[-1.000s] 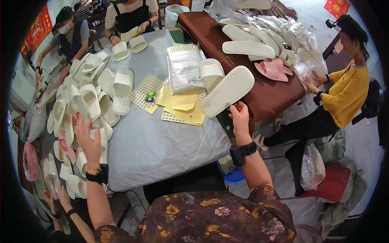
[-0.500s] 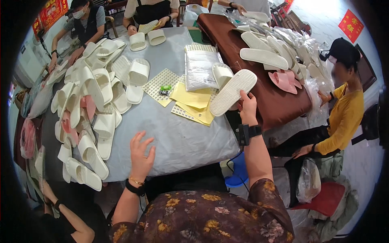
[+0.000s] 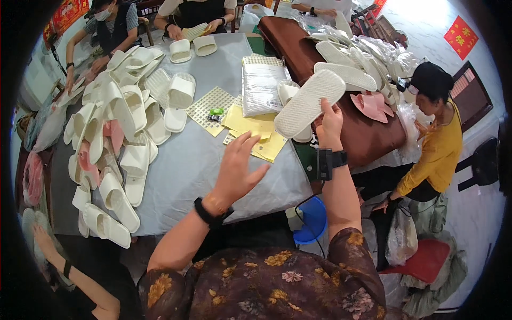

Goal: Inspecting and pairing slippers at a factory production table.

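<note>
My right hand (image 3: 330,125) grips a cream slipper (image 3: 310,104), its textured sole turned up toward me, above the table's right edge. Partly hidden behind it is another cream slipper (image 3: 288,92); whether my hand holds that one too, I cannot tell. My left hand (image 3: 237,168) is open and holds nothing, fingers spread, just short of the yellow sheets (image 3: 250,124). Next to those sheets lie a sticker sheet (image 3: 205,106) with rows of small marks, a small green item (image 3: 216,112) and a white plastic package (image 3: 262,88).
A big pile of cream slippers (image 3: 120,109), with some pink ones, covers the grey table's left side. More slippers (image 3: 368,64) and plastic bags lie on the brown-covered surface at right. A person in yellow (image 3: 434,144) sits there; others work across the table and at lower left.
My left hand has moved right and forward, toward the yellow sheets. The slipper in my right hand has risen slightly and tilted. The person in yellow has bent forward.
</note>
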`<state>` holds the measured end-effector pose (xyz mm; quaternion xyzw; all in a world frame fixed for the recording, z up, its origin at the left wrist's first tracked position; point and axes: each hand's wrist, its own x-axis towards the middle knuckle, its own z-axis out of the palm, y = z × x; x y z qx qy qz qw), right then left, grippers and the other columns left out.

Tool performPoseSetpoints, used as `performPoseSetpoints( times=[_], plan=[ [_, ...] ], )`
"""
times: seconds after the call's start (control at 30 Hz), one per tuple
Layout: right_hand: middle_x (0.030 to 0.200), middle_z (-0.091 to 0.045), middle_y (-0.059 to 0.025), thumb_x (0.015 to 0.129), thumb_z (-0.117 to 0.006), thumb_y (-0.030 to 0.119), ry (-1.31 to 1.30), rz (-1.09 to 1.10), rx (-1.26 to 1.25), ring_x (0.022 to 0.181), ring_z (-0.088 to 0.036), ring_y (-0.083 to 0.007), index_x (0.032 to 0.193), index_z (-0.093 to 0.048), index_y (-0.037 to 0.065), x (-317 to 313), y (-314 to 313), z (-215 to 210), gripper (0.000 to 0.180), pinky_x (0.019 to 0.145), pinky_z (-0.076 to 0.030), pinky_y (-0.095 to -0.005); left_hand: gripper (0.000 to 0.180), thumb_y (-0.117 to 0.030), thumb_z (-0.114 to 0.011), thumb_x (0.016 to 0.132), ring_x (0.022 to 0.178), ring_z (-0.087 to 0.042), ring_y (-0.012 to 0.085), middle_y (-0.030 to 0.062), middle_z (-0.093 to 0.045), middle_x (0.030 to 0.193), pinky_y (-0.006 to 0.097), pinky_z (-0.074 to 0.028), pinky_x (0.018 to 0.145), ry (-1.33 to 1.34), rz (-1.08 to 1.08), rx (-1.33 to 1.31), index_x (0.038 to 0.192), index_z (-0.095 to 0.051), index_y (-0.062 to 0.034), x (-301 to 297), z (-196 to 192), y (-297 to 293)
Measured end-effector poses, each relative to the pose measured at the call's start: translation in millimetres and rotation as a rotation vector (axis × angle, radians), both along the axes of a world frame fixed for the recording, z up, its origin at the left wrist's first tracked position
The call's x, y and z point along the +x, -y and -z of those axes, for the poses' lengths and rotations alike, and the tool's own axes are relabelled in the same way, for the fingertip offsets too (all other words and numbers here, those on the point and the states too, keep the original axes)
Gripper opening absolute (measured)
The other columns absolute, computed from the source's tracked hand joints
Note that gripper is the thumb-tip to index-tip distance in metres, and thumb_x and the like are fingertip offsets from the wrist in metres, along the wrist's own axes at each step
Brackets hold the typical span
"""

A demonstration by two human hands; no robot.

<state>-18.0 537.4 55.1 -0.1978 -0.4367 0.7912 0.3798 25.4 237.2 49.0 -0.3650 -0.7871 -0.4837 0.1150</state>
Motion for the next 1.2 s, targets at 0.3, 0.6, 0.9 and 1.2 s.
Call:
performPoseSetpoints(
  times=[0.3, 0.6, 0.9, 1.2],
  plan=[
    [0.095, -0.065, -0.0034, 0.094, -0.066, 0.016, 0.091, 0.015, -0.071, 0.075, -0.063, -0.0123, 0.115, -0.058, 0.002, 11.4, 25.0, 21.1, 0.027, 0.061, -0.049, -0.0255, 0.081, -0.017, -0.068, 0.08, 0.1, -0.06, 0.0453, 0.0328, -0.049, 0.126, 0.047, -0.049, 0.092, -0.014, -0.07, -0.315, 0.149, -0.029, -0.0037, -40.7, 41.6, -119.3],
    [0.113, -0.065, -0.0293, 0.081, -0.066, 0.04, 0.859, 0.1, 1.055, 0.101, -0.063, -0.0487, 0.116, -0.06, -0.008, -7.0, -39.4, 95.6, 0.06, 0.092, -0.05, -0.0506, 0.079, -0.005, -0.063, 0.08, 0.108, -0.054, 0.0449, 0.0293, -0.051, 0.122, 0.048, -0.045, 0.096, 0.017, -0.046, -0.045, 0.149, -0.025, 0.0036, -47.7, 65.3, -126.5],
    [0.115, -0.066, -0.0255, 0.079, -0.068, 0.036, 1.26, 0.014, 0.998, 0.116, -0.058, -0.0445, 0.113, -0.063, -0.008, -29.1, -21.6, 73.3, 0.055, 0.099, -0.045, -0.0505, 0.076, -0.009, -0.063, 0.084, 0.12, -0.05, 0.0449, 0.0304, -0.051, 0.129, 0.046, -0.041, 0.104, 0.176, 0.039, 0.027, 0.148, -0.026, 0.0054, -50.4, 61.1, -121.4],
    [0.078, -0.071, -0.0182, 0.064, -0.079, 0.018, 0.917, 0.114, 0.922, 0.068, -0.07, -0.0256, 0.08, -0.069, -0.013, -28.0, -35.0, 74.5, 0.037, 0.065, -0.055, -0.0381, 0.047, -0.024, -0.057, 0.096, 0.1, -0.063, 0.0236, 0.0133, -0.064, 0.11, 0.033, -0.049, 0.089, 0.776, 0.272, 0.334, 0.133, -0.049, 0.0032, -48.0, 47.1, -87.5]
  ],
)
